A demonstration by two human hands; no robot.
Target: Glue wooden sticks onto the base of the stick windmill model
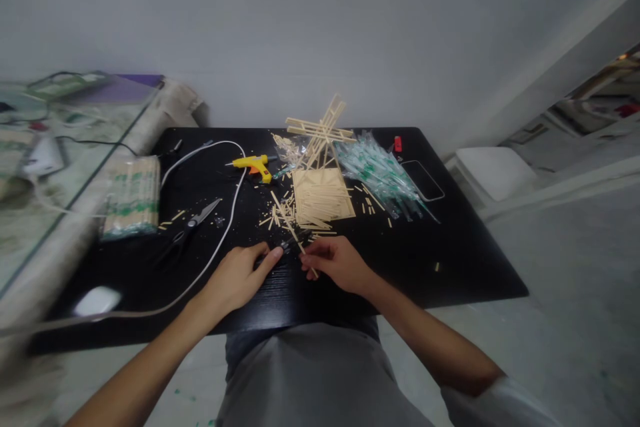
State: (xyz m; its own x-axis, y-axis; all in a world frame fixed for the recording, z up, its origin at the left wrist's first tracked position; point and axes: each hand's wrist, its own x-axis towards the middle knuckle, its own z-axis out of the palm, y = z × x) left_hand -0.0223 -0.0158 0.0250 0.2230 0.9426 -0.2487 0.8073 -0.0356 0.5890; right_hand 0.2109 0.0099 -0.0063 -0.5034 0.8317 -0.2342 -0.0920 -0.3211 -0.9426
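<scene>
My right hand (340,265) pinches a thin wooden stick (289,225) near its lower end. The stick slants up and to the left over loose cut pieces. Close beside it, my left hand (244,275) is closed around a small dark tool (287,245) with a metallic glint. Its kind is mostly hidden by the fingers. Just beyond both hands lies a square wooden panel (325,177) with many short stick pieces (323,203) heaped on it. Behind the panel stands a cross-shaped frame of glued sticks (323,133).
A yellow glue gun (255,163), open scissors (193,227) and a white cable (233,207) lie to the left. Packed sticks (133,197) sit at the left edge, above a white object (97,301). Green-and-clear wrappers (383,173) and a phone-like outline (424,180) are at right.
</scene>
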